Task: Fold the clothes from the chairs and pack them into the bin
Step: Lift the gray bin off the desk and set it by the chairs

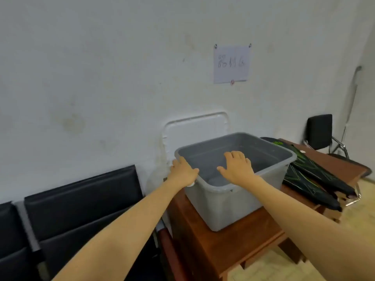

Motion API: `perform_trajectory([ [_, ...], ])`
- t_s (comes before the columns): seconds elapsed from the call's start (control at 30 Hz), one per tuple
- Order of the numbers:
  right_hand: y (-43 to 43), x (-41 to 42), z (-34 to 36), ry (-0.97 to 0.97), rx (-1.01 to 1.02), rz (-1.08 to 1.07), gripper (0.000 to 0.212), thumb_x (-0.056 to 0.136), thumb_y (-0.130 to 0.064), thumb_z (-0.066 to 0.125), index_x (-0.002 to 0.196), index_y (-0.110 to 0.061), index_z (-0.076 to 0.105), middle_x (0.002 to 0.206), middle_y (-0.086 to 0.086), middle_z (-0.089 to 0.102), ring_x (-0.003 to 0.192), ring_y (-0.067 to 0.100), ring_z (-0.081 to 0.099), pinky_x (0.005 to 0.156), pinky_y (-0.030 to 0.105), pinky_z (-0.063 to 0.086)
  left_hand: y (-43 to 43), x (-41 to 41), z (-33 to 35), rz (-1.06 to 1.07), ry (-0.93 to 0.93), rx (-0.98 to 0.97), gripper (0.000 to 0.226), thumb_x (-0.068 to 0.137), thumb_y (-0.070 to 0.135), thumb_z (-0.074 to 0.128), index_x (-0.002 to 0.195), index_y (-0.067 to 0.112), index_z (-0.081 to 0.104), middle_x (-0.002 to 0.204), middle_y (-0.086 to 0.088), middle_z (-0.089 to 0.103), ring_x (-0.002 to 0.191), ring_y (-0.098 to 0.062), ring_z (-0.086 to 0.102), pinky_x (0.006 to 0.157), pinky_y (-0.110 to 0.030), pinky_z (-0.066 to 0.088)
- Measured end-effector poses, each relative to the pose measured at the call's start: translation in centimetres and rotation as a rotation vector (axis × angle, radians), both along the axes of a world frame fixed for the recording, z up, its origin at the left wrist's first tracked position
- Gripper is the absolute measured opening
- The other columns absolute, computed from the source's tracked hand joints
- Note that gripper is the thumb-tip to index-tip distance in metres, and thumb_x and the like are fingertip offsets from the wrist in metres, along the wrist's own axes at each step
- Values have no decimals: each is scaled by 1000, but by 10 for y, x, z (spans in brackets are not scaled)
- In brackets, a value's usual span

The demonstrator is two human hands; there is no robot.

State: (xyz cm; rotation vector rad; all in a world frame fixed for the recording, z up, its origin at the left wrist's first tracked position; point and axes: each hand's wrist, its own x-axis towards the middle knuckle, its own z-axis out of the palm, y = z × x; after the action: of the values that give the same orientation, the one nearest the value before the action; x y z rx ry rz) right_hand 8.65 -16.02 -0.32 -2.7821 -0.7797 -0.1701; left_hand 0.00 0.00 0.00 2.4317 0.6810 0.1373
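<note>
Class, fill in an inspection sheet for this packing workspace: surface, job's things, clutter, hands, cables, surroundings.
Surface: brown wooden table, grey bin standing on it.
Job's things: bin open, no clothes seen inside; white lid leaning on the wall behind it.
Clutter: black items with green lines on the table right of the bin.
Hands: left hand rests on the bin's left rim; right hand open, spread over the near rim.
Cables: nothing seen.
Surroundings: black padded seats at left, black chair at right, paper sign pinned to the wall.
</note>
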Motion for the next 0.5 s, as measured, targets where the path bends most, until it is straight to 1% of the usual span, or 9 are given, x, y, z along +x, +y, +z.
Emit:
perform_trajectory([
  [0.07, -1, 18, -18, 61, -25, -65, 60, 98, -43, 43, 145, -10, 26, 153, 13, 23, 145, 31, 10, 115, 52, 19, -4, 24, -18, -21, 43, -12, 71, 93, 36, 53, 147, 7, 17, 149, -19, 22, 134, -36, 29, 107, -43, 35],
  [0.13, -5, 33, -43, 123, -55, -123, 62, 98, -43, 43, 147, -10, 23, 156, 13, 16, 147, 31, 1, 116, 54, 13, -8, 43, -36, -54, 104, 63, 64, 94, 34, 52, 144, 10, 22, 152, -19, 15, 139, -37, 20, 108, -44, 29],
  [0.2, -10, 45, -66, 145, -40, -152, 64, 98, -43, 41, 148, -10, 20, 158, 14, 10, 147, 32, -6, 115, 55, 7, -11, 61, -54, -118, 143, 200, 61, 97, 36, 47, 147, 11, 22, 157, -18, 3, 146, -34, 2, 116, -48, 16],
  [0.23, -13, 50, -74, 151, -11, -163, 64, 98, -44, 40, 149, -10, 20, 158, 15, 8, 147, 32, -7, 115, 55, 5, -10, 68, -62, -155, 163, 269, 59, 99, 36, 42, 149, 11, 23, 159, -16, 0, 147, -32, -5, 118, -49, 8],
  [0.27, -15, 52, -78, 162, 30, -176, 63, 99, -44, 39, 149, -9, 21, 159, 15, 8, 147, 32, -7, 116, 53, 4, -9, 73, -68, -190, 178, 328, 54, 100, 36, 37, 147, 11, 30, 159, -15, 6, 147, -30, -5, 119, -50, 2],
  [0.3, -16, 55, -82, 183, 68, -182, 63, 98, -43, 39, 149, -9, 23, 159, 16, 8, 147, 33, -6, 117, 51, 3, -8, 76, -73, -222, 186, 373, 48, 101, 35, 33, 141, 10, 43, 157, -14, 20, 148, -29, 1, 119, -51, -2],
  [0.37, -16, 58, -88, 231, 147, -187, 61, 97, -38, 41, 147, -9, 25, 159, 17, 7, 147, 33, -7, 118, 47, 1, -8, 77, -81, -258, 149, 464, 48, 101, 34, 27, 113, 11, 68, 135, -9, 53, 143, -26, 23, 119, -51, -3],
  [0.43, -18, 56, -90, 261, 204, -181, 60, 95, -34, 44, 147, -9, 26, 159, 17, 6, 147, 33, -9, 118, 46, -2, -13, 71, -82, -252, 93, 584, 53, 101, 33, 26, 94, 12, 73, 111, -4, 66, 128, -21, 43, 119, -49, -2],
  [0.5, -24, 55, -91, 266, 226, -165, 61, 95, -32, 46, 148, -10, 25, 160, 16, 4, 147, 33, -10, 118, 46, -4, -22, 63, -80, -240, 94, 693, 56, 102, 37, 25, 86, 12, 73, 96, -3, 68, 114, -19, 53, 120, -47, -1],
])
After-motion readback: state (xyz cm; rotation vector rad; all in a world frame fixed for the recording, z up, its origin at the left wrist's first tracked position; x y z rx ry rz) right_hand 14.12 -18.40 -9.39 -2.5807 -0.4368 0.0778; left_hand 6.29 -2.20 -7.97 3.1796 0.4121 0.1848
